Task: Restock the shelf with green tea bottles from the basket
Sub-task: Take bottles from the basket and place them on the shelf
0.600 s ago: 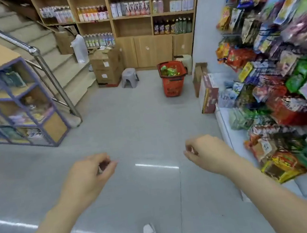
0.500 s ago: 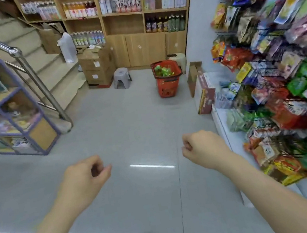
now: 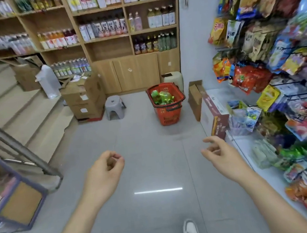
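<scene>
Closer now than a moment ago, the red basket [image 3: 168, 112] of green tea bottles [image 3: 161, 97] stands on the grey tiled floor [image 3: 148, 148], by the right end of the wooden shelf [image 3: 109, 49]. Left hand [image 3: 103, 172] and right hand [image 3: 221, 152] hover empty, fingers loosely curled. A grey stool [image 3: 114, 107] and cardboard boxes [image 3: 84, 97] sit left of the basket, with stairs [image 3: 13, 114] beyond and snack racks [image 3: 277, 62] along the right.

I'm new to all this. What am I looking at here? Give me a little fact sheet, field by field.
Place: shop aisle
Hands: left hand and right hand loosely curled, holding nothing
Container: red basket on the floor ahead, near the wooden shelf
Contents: green tea bottles in the basket
Nearby: grey stool left of the basket; snack rack on the right
Progress: no bottle picked up yet
</scene>
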Tool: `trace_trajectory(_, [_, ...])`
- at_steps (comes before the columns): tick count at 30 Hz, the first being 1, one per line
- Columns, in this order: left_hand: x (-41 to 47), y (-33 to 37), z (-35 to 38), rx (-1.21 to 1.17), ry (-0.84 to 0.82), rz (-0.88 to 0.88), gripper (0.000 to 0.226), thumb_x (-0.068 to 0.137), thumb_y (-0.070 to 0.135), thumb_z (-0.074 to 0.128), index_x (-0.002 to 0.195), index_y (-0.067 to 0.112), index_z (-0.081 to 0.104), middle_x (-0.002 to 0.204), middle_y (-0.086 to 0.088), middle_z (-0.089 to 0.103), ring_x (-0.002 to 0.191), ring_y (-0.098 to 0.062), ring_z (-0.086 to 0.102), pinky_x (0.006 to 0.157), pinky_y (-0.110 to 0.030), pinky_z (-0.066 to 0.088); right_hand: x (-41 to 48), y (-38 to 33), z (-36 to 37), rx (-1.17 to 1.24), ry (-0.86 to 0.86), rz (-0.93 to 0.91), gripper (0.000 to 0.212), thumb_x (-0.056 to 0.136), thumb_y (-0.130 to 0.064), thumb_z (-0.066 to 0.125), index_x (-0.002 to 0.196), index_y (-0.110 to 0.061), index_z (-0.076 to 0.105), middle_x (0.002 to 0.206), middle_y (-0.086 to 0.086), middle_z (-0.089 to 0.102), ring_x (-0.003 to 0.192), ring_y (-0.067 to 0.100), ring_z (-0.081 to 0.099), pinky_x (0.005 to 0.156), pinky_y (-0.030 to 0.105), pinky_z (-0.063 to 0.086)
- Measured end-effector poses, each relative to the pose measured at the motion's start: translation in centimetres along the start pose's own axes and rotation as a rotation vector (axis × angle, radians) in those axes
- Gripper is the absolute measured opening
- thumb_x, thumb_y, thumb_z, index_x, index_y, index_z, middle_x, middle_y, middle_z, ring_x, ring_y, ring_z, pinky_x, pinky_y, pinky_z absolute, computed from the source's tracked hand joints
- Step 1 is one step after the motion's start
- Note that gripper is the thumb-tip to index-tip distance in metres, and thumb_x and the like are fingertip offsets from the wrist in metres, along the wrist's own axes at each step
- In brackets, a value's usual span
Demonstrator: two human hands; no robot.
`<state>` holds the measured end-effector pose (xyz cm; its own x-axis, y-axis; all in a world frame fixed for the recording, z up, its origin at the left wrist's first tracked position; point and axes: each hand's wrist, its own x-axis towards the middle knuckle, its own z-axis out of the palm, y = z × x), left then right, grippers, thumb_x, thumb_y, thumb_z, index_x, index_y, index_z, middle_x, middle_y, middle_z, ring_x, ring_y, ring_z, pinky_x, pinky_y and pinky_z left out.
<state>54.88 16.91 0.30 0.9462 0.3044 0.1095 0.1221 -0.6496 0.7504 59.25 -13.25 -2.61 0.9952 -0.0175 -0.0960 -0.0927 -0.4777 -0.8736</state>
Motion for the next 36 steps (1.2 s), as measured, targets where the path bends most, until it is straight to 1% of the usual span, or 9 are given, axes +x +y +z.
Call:
trace_trajectory(7, [21.9, 1.2, 5.6, -0.070, -0.031, 0.013, 0.009, 0.087, 0.006, 0.062, 0.091, 0.014, 0.065, 0.083, 0.005, 0.065, 0.078, -0.011, 0.060, 0.064, -0.005, 0.041, 22.5, -0.1, 2.4, -0.035, 0.046, 0.075, 0.033, 0.087, -0.026, 0.063, 0.119, -0.021, 0.056, 0.097, 0.000, 0.059, 0.090, 0.020, 0.061, 0.086, 0.037, 0.049])
trace_trajectory(12, [36.1, 0.6, 8.2, 0.037, 0.017, 0.122, 0.020, 0.082, 0.000, 0.065, 0.089, 0.019, 0.068, 0.081, 0.004, 0.065, 0.077, 0.008, 0.056, 0.060, -0.003, 0.040, 36.9, -3.9, 5.6, -0.052, 0.095, 0.023, 0.043, 0.081, -0.021, 0.071, 0.121, -0.021, 0.056, 0.106, 0.004, 0.060, 0.093, 0.019, 0.060, 0.084, 0.035, 0.050])
trace_trajectory(14, [42.1, -0.3, 9.6, 0.055, 0.000, 0.185, 0.021, 0.081, 0.000, 0.066, 0.092, 0.017, 0.071, 0.079, 0.010, 0.063, 0.077, 0.010, 0.055, 0.062, -0.006, 0.043, 42.3, -5.1, 8.0, -0.030, 0.120, -0.016, 0.043, 0.079, -0.020, 0.074, 0.118, -0.023, 0.057, 0.103, 0.002, 0.061, 0.093, 0.019, 0.060, 0.083, 0.037, 0.052])
trace_trajectory(17, [52.0, -2.3, 12.2, 0.055, -0.043, 0.241, 0.021, 0.080, 0.004, 0.067, 0.094, 0.020, 0.071, 0.080, 0.016, 0.062, 0.078, 0.005, 0.056, 0.064, -0.018, 0.048, 51.0, -6.6, 12.2, 0.009, 0.129, -0.013, 0.040, 0.079, -0.021, 0.074, 0.115, -0.026, 0.056, 0.097, -0.002, 0.060, 0.089, 0.015, 0.060, 0.073, 0.024, 0.049])
trace_trajectory(21, [66.4, -6.1, 14.4, 0.146, -0.114, 0.363, 0.018, 0.080, 0.006, 0.068, 0.092, 0.019, 0.072, 0.088, 0.012, 0.064, 0.076, 0.000, 0.054, 0.071, -0.017, 0.045, 62.2, -7.5, 17.9, -0.050, 0.128, 0.067, 0.030, 0.086, -0.018, 0.066, 0.115, -0.020, 0.060, 0.091, -0.005, 0.061, 0.082, 0.010, 0.060, 0.068, 0.018, 0.043])
trace_trajectory(25, [79.7, -8.4, 15.7, 0.328, -0.273, 0.493, 0.016, 0.081, 0.012, 0.059, 0.089, 0.018, 0.071, 0.092, 0.003, 0.068, 0.087, -0.020, 0.063, 0.074, -0.031, 0.052, 71.8, -9.0, 21.6, -0.304, 0.153, 0.086, 0.030, 0.088, -0.017, 0.059, 0.118, -0.017, 0.062, 0.100, -0.003, 0.064, 0.087, 0.012, 0.059, 0.075, 0.019, 0.040])
trace_trajectory(28, [88.7, -9.2, 17.0, 0.441, -0.414, 0.544, 0.017, 0.086, 0.011, 0.058, 0.098, 0.017, 0.069, 0.100, 0.001, 0.067, 0.097, -0.024, 0.060, 0.078, -0.038, 0.052, 77.8, -10.2, 23.4, -0.531, 0.079, 0.093, 0.032, 0.091, -0.016, 0.052, 0.121, -0.018, 0.060, 0.110, 0.001, 0.063, 0.100, 0.021, 0.060, 0.079, 0.031, 0.047])
trace_trajectory(33, [103.1, -9.6, 21.0, 0.596, -0.567, 0.635, 0.024, 0.093, 0.018, 0.046, 0.110, 0.019, 0.064, 0.110, 0.001, 0.062, 0.105, -0.022, 0.055, 0.076, -0.037, 0.051, 88.9, -9.8, 26.0, -0.893, -0.093, -0.038, 0.021, 0.080, -0.017, 0.065, 0.101, -0.019, 0.068, 0.091, 0.001, 0.065, 0.088, 0.027, 0.063, 0.061, 0.035, 0.051])
trace_trajectory(36, [111.7, -9.6, 24.7, 0.667, -0.637, 0.661, 0.028, 0.094, 0.017, 0.044, 0.116, 0.020, 0.061, 0.114, 0.000, 0.060, 0.109, -0.024, 0.053, 0.076, -0.039, 0.051, 97.2, -8.5, 26.9, -0.933, -0.164, 0.006, 0.028, 0.089, -0.021, 0.047, 0.115, -0.020, 0.058, 0.106, 0.004, 0.056, 0.103, 0.028, 0.054, 0.077, 0.036, 0.048])
